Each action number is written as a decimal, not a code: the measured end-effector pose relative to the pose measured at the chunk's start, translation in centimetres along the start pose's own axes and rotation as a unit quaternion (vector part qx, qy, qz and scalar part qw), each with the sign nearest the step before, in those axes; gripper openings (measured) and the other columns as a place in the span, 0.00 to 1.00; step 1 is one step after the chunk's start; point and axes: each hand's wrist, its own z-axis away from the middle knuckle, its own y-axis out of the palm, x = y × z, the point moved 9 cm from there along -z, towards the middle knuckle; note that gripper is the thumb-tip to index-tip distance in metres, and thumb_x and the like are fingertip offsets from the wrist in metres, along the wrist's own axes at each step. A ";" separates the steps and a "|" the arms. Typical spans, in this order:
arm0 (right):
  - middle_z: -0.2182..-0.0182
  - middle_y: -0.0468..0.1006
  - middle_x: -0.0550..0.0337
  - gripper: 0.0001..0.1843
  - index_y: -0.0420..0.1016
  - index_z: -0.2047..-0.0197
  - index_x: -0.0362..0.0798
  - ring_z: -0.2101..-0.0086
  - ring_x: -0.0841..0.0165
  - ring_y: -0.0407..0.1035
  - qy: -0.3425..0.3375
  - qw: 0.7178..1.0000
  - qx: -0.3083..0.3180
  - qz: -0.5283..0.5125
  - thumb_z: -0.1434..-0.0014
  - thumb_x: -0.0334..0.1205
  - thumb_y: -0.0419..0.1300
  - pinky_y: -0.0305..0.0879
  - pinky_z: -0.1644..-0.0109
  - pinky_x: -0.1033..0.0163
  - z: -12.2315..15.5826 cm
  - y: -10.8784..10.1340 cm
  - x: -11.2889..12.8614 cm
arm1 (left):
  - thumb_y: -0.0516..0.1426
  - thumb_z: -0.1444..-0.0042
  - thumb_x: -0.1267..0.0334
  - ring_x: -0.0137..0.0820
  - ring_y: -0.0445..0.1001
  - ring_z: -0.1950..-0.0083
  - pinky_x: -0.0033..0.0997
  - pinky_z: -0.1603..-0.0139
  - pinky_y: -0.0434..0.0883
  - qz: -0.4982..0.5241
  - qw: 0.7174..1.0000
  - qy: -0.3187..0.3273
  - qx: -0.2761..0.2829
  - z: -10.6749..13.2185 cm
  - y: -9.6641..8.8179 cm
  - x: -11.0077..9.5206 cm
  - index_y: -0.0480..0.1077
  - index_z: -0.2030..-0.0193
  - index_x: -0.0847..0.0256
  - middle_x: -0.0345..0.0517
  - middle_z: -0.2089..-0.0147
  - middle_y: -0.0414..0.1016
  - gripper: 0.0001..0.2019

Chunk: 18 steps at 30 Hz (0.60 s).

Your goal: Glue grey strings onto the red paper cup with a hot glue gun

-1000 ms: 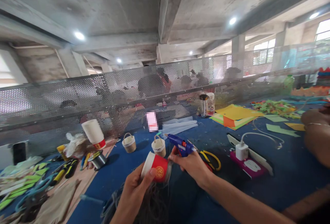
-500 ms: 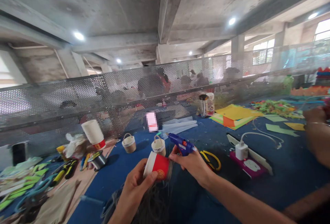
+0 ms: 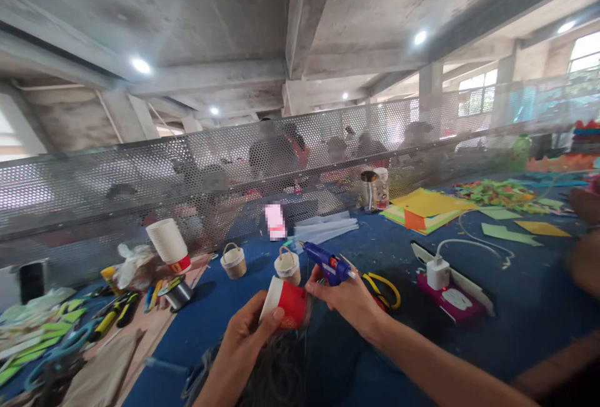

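My left hand (image 3: pixel 246 338) is closed round a red paper cup (image 3: pixel 287 302) with a white rim, held on its side above the blue table cover. My right hand (image 3: pixel 349 297) grips a blue glue gun (image 3: pixel 325 262), its nozzle pointing up and left, just right of the cup's base. Grey string (image 3: pixel 276 369) hangs in a tangle below the cup. Two small twine-wrapped cup baskets (image 3: pixel 233 260) (image 3: pixel 287 266) stand just beyond the hands.
A stack of white cups (image 3: pixel 167 243), a wire spool (image 3: pixel 175 291), pliers and green paper scraps lie at the left. Yellow scissors (image 3: pixel 387 287), a white charger on a power strip (image 3: pixel 440 276) and coloured paper sheets (image 3: pixel 426 207) lie at the right. A perforated metal screen (image 3: pixel 140 182) backs the table; another person's arm (image 3: pixel 585 251) shows at the far right.
The cup has turned in my left hand so its gold emblem no longer shows. The person's arm at the right edge has drawn back.
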 end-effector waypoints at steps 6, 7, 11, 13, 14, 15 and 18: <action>0.78 0.73 0.66 0.10 0.74 0.69 0.46 0.81 0.77 0.57 0.004 1.000 -0.008 0.007 0.54 0.40 0.68 0.57 0.79 0.70 0.4 -0.2 1.1 | 0.63 0.48 0.50 0.34 0.73 0.64 0.30 0.64 0.74 0.020 1.000 -0.004 0.018 -0.1 0.5 -0.1 0.75 0.62 0.62 0.44 0.66 0.77 0.16; 0.78 0.73 0.66 0.10 0.74 0.69 0.46 0.81 0.77 0.57 0.004 1.000 -0.008 0.008 0.54 0.40 0.68 0.57 0.79 0.70 0.4 -0.2 1.1 | 0.63 0.49 0.51 0.34 0.73 0.65 0.29 0.64 0.74 0.027 0.999 -0.008 0.016 -0.1 0.4 0.0 0.75 0.61 0.62 0.44 0.66 0.77 0.16; 0.77 0.73 0.65 0.11 0.74 0.69 0.46 0.81 0.77 0.57 0.003 1.000 -0.004 0.011 0.55 0.40 0.68 0.57 0.80 0.70 0.2 0.0 0.7 | 0.64 0.50 0.50 0.33 0.75 0.67 0.28 0.65 0.72 0.042 0.999 -0.016 -0.011 -0.3 0.0 0.7 0.75 0.61 0.63 0.43 0.68 0.77 0.18; 0.77 0.74 0.65 0.11 0.74 0.69 0.46 0.81 0.77 0.57 0.007 1.000 0.000 0.012 0.54 0.40 0.68 0.56 0.80 0.70 0.1 0.1 0.2 | 0.64 0.50 0.49 0.33 0.74 0.68 0.28 0.66 0.72 0.041 0.999 -0.018 -0.025 -0.3 -0.3 1.0 0.75 0.61 0.63 0.42 0.70 0.77 0.18; 0.76 0.74 0.65 0.11 0.73 0.68 0.45 0.81 0.77 0.57 0.008 1.000 0.003 0.011 0.54 0.40 0.68 0.56 0.80 0.70 0.0 0.1 0.0 | 0.64 0.50 0.49 0.33 0.74 0.69 0.28 0.66 0.72 0.041 0.999 -0.019 -0.028 -0.4 -0.4 1.0 0.76 0.61 0.63 0.41 0.71 0.76 0.18; 0.76 0.73 0.65 0.11 0.73 0.68 0.45 0.81 0.77 0.58 0.007 1.000 0.005 0.011 0.54 0.40 0.68 0.56 0.80 0.71 0.0 0.2 -0.2 | 0.64 0.50 0.49 0.33 0.74 0.68 0.28 0.66 0.72 0.043 0.998 -0.019 -0.029 -0.4 -0.5 1.0 0.76 0.60 0.62 0.41 0.71 0.76 0.18; 0.77 0.72 0.66 0.11 0.73 0.68 0.45 0.80 0.76 0.58 0.007 1.000 0.007 0.014 0.53 0.39 0.68 0.56 0.80 0.71 -0.1 0.1 -0.4 | 0.63 0.49 0.49 0.33 0.74 0.68 0.28 0.65 0.73 0.044 0.999 -0.014 -0.016 -0.5 -0.3 0.8 0.76 0.61 0.61 0.41 0.69 0.77 0.17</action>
